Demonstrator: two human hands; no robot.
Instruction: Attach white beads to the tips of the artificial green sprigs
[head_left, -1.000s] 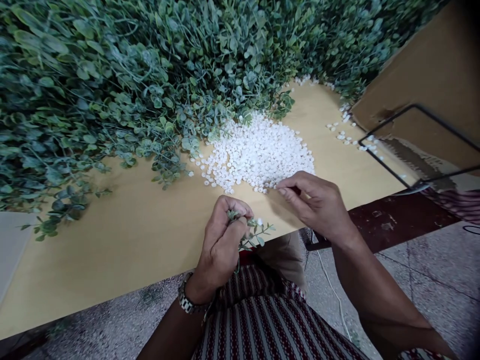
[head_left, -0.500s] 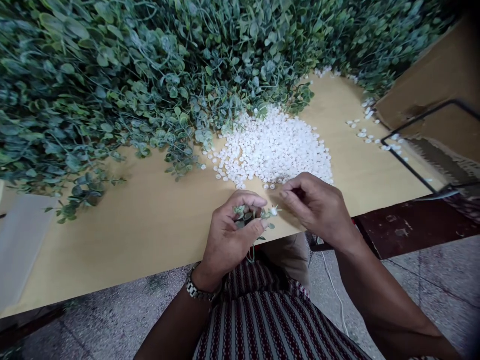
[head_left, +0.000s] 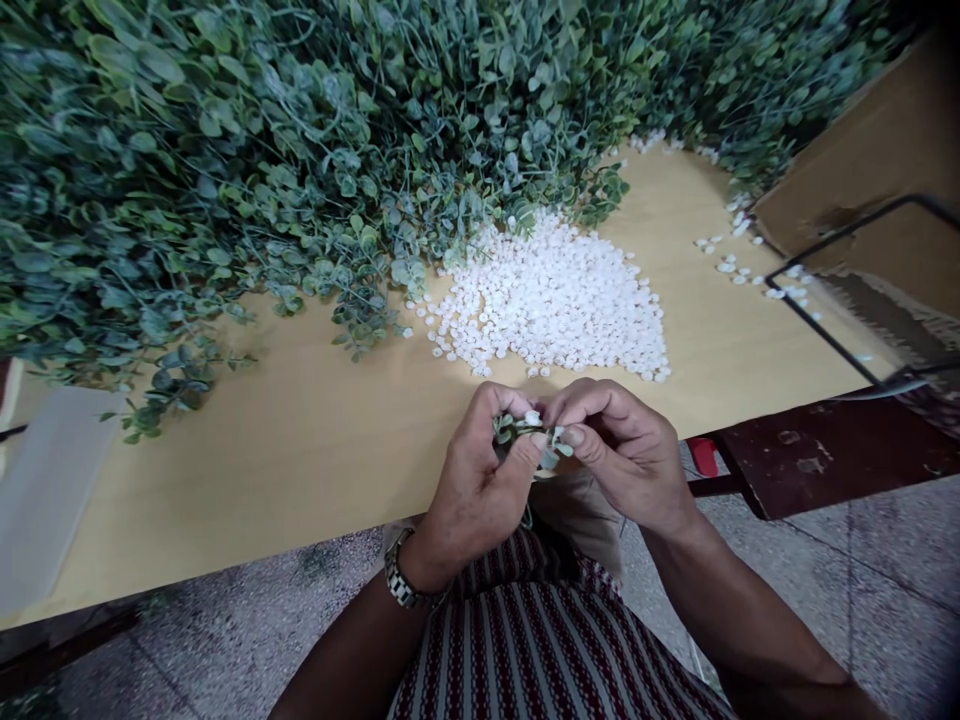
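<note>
My left hand (head_left: 486,480) is closed on a small green leafy sprig (head_left: 551,457) over the table's front edge. A small white piece (head_left: 532,418) shows on the sprig, between my two hands. My right hand (head_left: 626,455) pinches the sprig's leaves from the right, its thumb and fingers nearly touching my left hand. Just beyond my hands lies a pile of small white pieces (head_left: 559,295) on the tan table (head_left: 300,430).
Heaped green foliage (head_left: 300,130) covers the back of the table. A torn cardboard box (head_left: 885,170) and a black wire frame (head_left: 821,340) stand at the right, near scattered white pieces. A translucent sheet (head_left: 56,490) lies at the left.
My right hand has moved left and closed on the sprig beside my left hand. The white piece now sits farther left, nearer my left fingertips.
</note>
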